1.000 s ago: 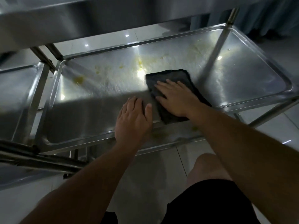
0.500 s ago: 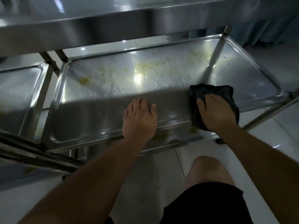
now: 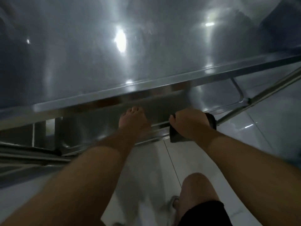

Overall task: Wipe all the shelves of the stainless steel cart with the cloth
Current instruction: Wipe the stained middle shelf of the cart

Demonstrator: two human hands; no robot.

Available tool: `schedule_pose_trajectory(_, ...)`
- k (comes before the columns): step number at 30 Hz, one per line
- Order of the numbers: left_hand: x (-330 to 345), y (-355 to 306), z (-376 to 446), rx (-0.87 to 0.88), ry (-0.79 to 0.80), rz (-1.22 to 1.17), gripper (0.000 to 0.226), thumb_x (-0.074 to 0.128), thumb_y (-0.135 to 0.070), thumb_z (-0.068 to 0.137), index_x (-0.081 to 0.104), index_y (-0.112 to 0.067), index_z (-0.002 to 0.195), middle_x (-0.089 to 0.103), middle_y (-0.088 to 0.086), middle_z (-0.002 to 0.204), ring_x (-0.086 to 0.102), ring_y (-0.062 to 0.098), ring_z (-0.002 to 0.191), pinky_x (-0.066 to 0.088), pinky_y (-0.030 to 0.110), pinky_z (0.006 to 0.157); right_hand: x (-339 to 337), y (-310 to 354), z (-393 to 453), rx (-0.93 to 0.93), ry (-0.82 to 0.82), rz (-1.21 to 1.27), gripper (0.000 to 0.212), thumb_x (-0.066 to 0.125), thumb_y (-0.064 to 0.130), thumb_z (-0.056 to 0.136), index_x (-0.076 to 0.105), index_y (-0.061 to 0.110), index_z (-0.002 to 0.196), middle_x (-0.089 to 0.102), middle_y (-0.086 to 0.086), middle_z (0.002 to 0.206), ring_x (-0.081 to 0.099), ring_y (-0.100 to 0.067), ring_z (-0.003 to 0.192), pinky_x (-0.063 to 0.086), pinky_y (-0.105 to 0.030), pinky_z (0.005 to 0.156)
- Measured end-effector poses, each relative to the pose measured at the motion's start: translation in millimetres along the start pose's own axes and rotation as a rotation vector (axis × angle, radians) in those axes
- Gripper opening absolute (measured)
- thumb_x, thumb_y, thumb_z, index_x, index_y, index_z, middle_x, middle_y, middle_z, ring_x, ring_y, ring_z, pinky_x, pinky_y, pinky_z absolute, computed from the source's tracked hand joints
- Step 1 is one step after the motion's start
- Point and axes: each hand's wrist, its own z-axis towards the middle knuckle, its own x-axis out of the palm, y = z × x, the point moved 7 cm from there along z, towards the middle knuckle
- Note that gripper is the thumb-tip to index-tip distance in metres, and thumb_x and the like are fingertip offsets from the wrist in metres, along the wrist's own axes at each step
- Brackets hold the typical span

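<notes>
Gripping cloth [image 3: 211, 122] (dark), right hand [image 3: 189, 123], shelf edge [image 3: 156, 128]

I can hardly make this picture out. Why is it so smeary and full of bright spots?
Head view: dim light and motion blur soften everything; the upper shelf fills the top and mirrors ceiling lamps as white glare. The wide lens bends its front rim. The left hand rests on the lower shelf in shadow, and the right hand grips the cloth.

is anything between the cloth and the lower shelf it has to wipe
Nothing visible. The right hand grips the cloth at the lower shelf's front rim; the upper shelf only blocks the view.
</notes>
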Motion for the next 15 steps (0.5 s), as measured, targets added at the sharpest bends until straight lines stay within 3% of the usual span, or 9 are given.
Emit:
schedule_pose_trajectory(2,-10.0,-12.5,-34.3,0.023,0.016,0.051,0.046,0.053,-0.039,0.100,0.053,-0.014,0.139,0.054,0.012,0.144,0.050,0.035,0.136,0.042,0.044,0.106,-3.4,5.1,-25.2,-0.077,0.063,-0.078,0.027,0.060,0.026,0.101,0.059,0.015,0.126,0.063,-0.007,0.093,0.058,-0.024,0.071,0.038,-0.036,0.052)
schedule_pose_trajectory(4,-17.9,-20.7,-72.9,0.022,0.096,0.108,0.045,0.051,-0.041,0.100,0.054,-0.018,0.138,0.056,0.009,0.144,0.053,0.034,0.133,0.044,0.043,0.105,-21.3,2.0,-49.9,-0.070,0.093,-0.089,0.024,0.049,0.033,0.107,0.064,0.015,0.102,0.069,-0.007,0.097,0.051,-0.019,0.066,0.036,-0.033,0.055)
schedule_pose_trajectory(6,-28.3,-27.0,-109.9,0.003,0.241,0.172,0.052,0.045,-0.046,0.103,0.048,-0.020,0.148,0.050,0.009,0.153,0.050,0.035,0.138,0.042,0.045,0.108,-45.9,4.8,-75.9,-0.088,0.037,-0.008,0.028,0.059,0.032,0.102,0.063,0.015,0.080,0.072,-0.008,0.089,0.050,-0.018,0.059,0.042,-0.029,0.057)
schedule_pose_trajectory(7,-37.1,-32.0,-127.7,0.002,0.288,0.206,0.055,0.042,-0.047,0.104,0.044,-0.020,0.151,0.047,0.010,0.156,0.048,0.036,0.140,0.040,0.046,0.110,-57.0,4.1,-90.6,-0.098,0.020,-0.004,0.017,0.067,0.023,0.095,0.065,0.012,0.082,0.071,-0.010,0.087,0.049,-0.020,0.057,0.045,-0.028,0.056)
schedule_pose_trajectory(9,-62.4,-46.3,-162.6,0.015,0.326,0.226,0.054,0.040,-0.047,0.105,0.044,-0.018,0.152,0.048,0.012,0.156,0.049,0.036,0.139,0.041,0.048,0.108,-72.8,4.5,-123.0,-0.123,0.151,-0.037,0.007,0.063,0.015,0.093,0.062,0.011,0.100,0.066,-0.011,0.094,0.045,-0.023,0.063,0.044,-0.032,0.056)
schedule_pose_trajectory(12,-107.3,-76.8,-211.6,0.059,0.327,0.259,0.052,0.039,-0.045,0.106,0.048,-0.017,0.148,0.051,0.013,0.151,0.050,0.034,0.137,0.041,0.048,0.108,-109.4,3.5,-169.3,-0.197,0.295,-0.094,0.037,0.067,0.007,0.088,0.056,0.009,0.123,0.056,-0.012,0.099,0.052,-0.030,0.079,0.038,-0.034,0.058)
schedule_pose_trajectory(15,-150.9,-107.6,-251.3,0.091,0.317,0.301,0.053,0.039,-0.046,0.107,0.047,-0.017,0.151,0.050,0.011,0.154,0.045,0.031,0.142,0.036,0.049,0.116,-149.6,-2.0,-214.7,-0.219,0.362,-0.101,0.034,0.065,0.004,0.091,0.054,0.008,0.122,0.057,-0.016,0.108,0.054,-0.030,0.084,0.041,-0.036,0.065)
